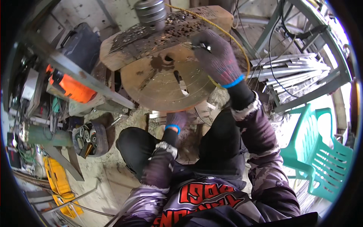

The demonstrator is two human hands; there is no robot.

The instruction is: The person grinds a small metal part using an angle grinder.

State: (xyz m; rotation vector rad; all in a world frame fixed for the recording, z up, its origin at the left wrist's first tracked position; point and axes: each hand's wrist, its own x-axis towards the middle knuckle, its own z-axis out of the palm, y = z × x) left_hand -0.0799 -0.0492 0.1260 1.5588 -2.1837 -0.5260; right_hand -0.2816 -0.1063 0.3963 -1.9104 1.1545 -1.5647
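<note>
My right hand (218, 57), in a dark knitted glove with a blue cuff, is raised at the right edge of a round slotted metal table (159, 85). Its fingers are curled closed. A small bright spot shows at the fingers, too small to name. My left hand (177, 119), gloved the same way, reaches under the table's near edge, where its fingers are hidden. A ridged steel spindle (150, 12) hangs above the far side. Behind the round table lies a thick base plate (196, 20) strewn with dark metal chips. A yellow rope (237, 39) curves around my right hand.
At left are a metal frame bar (72, 68), a black case (80, 45), an orange tool (73, 87) and a tub of tools (90, 138). At right stand green plastic chairs (321, 151) and a rack of metal strips (295, 72) with hanging cables.
</note>
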